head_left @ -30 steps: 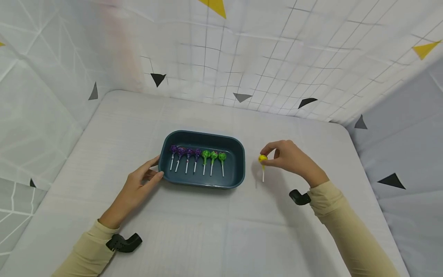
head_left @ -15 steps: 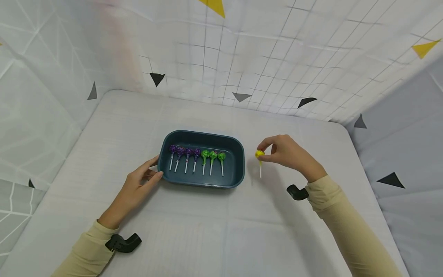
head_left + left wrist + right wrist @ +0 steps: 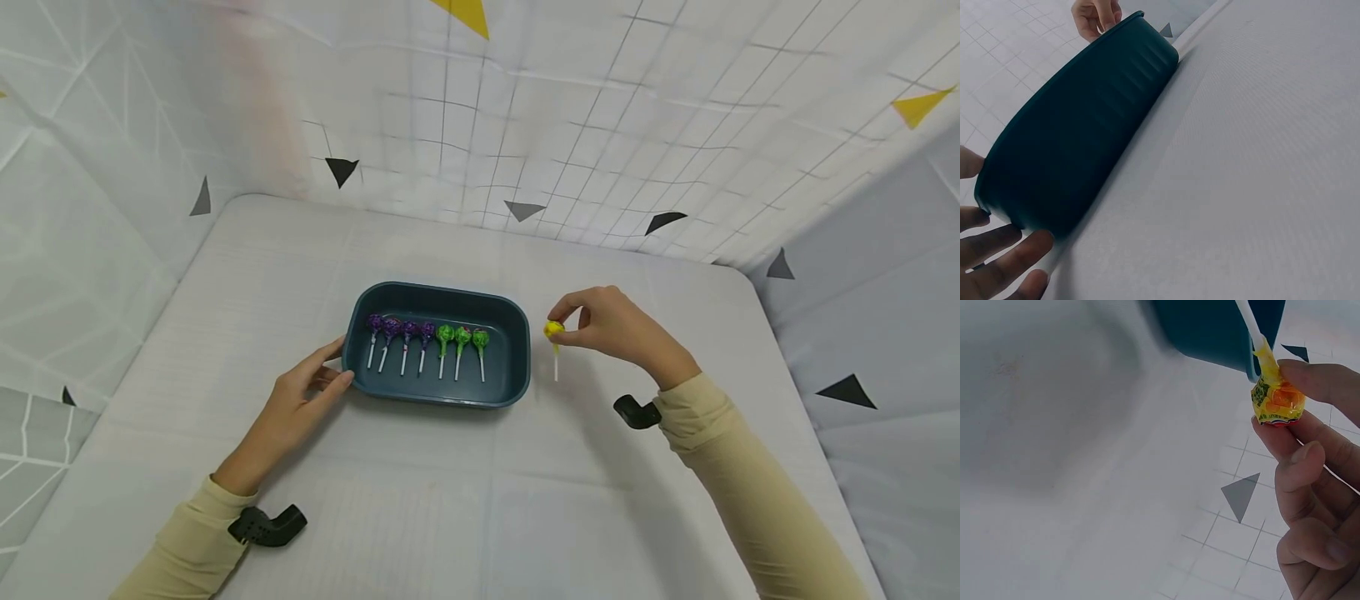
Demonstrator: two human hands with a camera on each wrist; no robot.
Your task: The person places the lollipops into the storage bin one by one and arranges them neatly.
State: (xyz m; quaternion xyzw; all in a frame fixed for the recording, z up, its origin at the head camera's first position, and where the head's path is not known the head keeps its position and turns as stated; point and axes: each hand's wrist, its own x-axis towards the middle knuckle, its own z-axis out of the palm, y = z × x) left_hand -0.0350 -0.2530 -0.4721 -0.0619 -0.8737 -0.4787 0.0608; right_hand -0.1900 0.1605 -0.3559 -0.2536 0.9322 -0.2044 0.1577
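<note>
A dark teal tray (image 3: 506,358) stands on the white table, holding a row of purple lollipops (image 3: 409,330) and green lollipops (image 3: 462,336) with their sticks toward me. At its left end my left hand (image 3: 296,404) rests relaxed fingers against the outer wall and corner; the left wrist view shows fingers (image 3: 1013,262) spread along that end. Just beyond the tray's right end, my right hand (image 3: 622,333) pinches a yellow lollipop (image 3: 553,328) by its wrapped head. Its white stick points toward me in the head view. In the right wrist view the yellow wrapper (image 3: 1277,400) has orange and green print.
Inside the tray, bare floor (image 3: 506,342) lies right of the green lollipops. White cloth (image 3: 450,500) covers the table. White sheets with grid lines and triangles (image 3: 342,172) rise at the back and sides. Each forearm wears a black wrist camera (image 3: 268,527).
My right hand has carried the yellow lollipop left and slightly away from me, closer to the tray. My left hand and the tray have stayed in place.
</note>
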